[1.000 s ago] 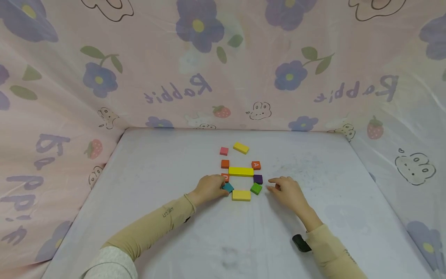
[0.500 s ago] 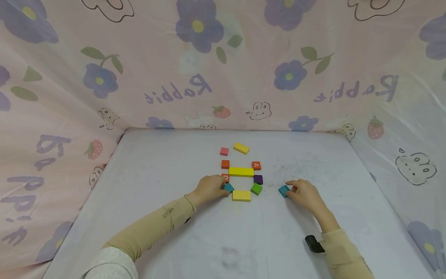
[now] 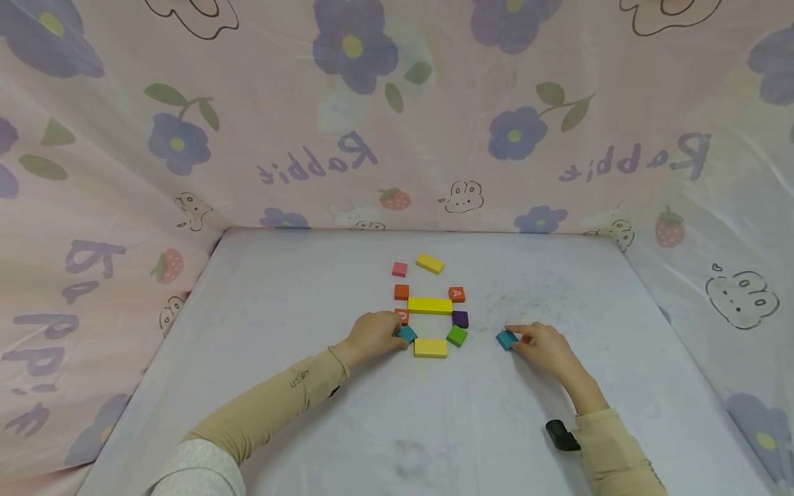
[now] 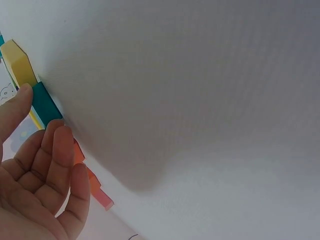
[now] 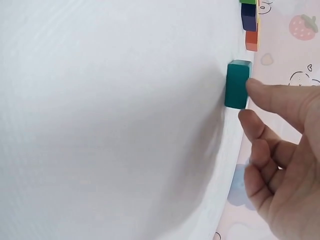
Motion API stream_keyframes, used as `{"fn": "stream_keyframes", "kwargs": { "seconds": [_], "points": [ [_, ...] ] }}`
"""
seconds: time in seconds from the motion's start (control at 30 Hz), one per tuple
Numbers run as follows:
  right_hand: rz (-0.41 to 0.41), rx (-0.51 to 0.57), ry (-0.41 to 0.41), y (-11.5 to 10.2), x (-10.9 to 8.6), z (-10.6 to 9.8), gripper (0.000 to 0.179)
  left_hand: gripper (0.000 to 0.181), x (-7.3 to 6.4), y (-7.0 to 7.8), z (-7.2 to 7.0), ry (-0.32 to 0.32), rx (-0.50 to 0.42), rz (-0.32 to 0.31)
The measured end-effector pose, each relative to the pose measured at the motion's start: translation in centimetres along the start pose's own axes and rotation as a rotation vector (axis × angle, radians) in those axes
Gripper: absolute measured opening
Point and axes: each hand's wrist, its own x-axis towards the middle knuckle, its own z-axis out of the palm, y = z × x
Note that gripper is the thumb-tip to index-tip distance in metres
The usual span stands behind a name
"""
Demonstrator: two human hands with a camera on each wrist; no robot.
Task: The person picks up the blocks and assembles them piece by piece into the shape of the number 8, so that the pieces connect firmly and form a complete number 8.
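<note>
In the head view, my left hand (image 3: 373,333) pinches a teal block (image 3: 406,334) between thumb and fingertips at the lower left of a block arrangement. The left wrist view shows that teal block (image 4: 47,104) against a pale yellow block (image 4: 20,64). Farther right, my right hand (image 3: 546,351) holds a second teal block (image 3: 506,339) by thumb and index finger, apart from the others. In the right wrist view the thumb touches one side of this block (image 5: 237,85) and the index fingertip its lower end. A green block (image 3: 457,336) lies between the hands.
A long yellow block (image 3: 430,305) lies mid-arrangement, with a purple block (image 3: 460,319) and orange blocks (image 3: 401,292) beside its ends. Farther back are a pink block (image 3: 400,269) and another yellow block (image 3: 430,263). Flower-printed cloth (image 3: 428,158) surrounds the white tabletop (image 3: 298,275).
My right hand has moved right, away from the green block, and a teal block has come into view at its fingertips. Over the last half second it barely shifts. My left hand stays put.
</note>
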Motion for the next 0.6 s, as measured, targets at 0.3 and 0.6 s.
{"fn": "stream_keyframes", "kwargs": {
  "seconds": [0.3, 0.6],
  "points": [
    [0.009, 0.016, -0.005, 0.17, -0.07, 0.06, 0.037, 0.031, -0.16, 0.02, 0.04, 0.01, 0.001, 0.014],
    [0.018, 0.025, -0.011, 0.28, 0.0, 0.11, 0.038, 0.029, -0.35, -0.32, 0.3, 0.001, 0.002, 0.028]
  ]
}}
